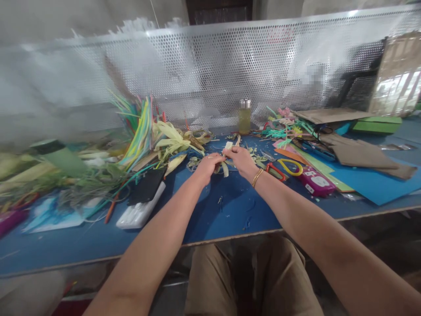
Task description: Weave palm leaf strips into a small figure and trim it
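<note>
Both my hands meet over the middle of the blue table. My left hand is closed, pinching one end of a pale dried corn husk strip. My right hand, with a gold bracelet on the wrist, is also closed, gripping the upper end of the same strip. The strip hangs down between them just above the tabletop. A heap of loose husks lies just to the left of my hands.
Coloured strips and green stalks pile up at the left, beside a black phone and a white case. A small bottle stands at the back. Red scissors, yellow scissors, a pink box and paper sheets lie right.
</note>
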`<state>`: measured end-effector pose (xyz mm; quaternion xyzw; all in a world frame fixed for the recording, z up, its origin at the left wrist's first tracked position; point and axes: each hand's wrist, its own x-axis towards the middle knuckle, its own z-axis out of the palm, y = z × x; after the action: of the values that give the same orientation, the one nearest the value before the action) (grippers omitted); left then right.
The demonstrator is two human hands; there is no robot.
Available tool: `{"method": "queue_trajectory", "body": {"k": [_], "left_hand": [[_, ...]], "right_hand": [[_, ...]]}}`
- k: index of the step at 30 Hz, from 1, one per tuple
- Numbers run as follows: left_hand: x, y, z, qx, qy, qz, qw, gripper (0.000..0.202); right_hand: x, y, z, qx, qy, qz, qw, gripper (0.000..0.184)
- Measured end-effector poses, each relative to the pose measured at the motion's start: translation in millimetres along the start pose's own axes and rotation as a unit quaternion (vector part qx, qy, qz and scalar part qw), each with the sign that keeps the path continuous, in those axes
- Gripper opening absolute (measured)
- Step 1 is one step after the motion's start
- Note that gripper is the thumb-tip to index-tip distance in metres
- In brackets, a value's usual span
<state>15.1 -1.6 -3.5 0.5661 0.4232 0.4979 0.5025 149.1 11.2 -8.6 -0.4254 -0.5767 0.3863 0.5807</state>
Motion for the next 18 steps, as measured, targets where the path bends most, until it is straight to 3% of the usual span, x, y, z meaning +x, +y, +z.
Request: {"method": "queue_trajectory", "body": {"k": [8,10,13,16,18], "left_hand": [[-4,-3,-3.6,-0.059,-0.039,-0.053,0.996,0.027],[-1,-6,-7.8,-0.092,-0.015,-0.060,0.994,0.028],[4,-9,-13.4,-0.121,0.038,-0.069,0.990,0.025],[5,-9,-15.5,-0.147,0.061,-0.087,0.983,0.019],[5,-8,-14.7,-0.160,0.071,-0.093,0.980,0.016]], "right_hand": [[6,6,-8,-0.003,-0.041,0.014,0.999,0.035],[8,8,-11,0.010,-0.059,0.034,0.998,0.034],[9,8,-16,-0.016,-0.036,0.043,0.998,0.033],[7,5,-21,-0.128,-0.008,-0.073,0.989,0.030],[3,0,-22,-0.220,-0.022,-0.199,0.955,0.036]]}}
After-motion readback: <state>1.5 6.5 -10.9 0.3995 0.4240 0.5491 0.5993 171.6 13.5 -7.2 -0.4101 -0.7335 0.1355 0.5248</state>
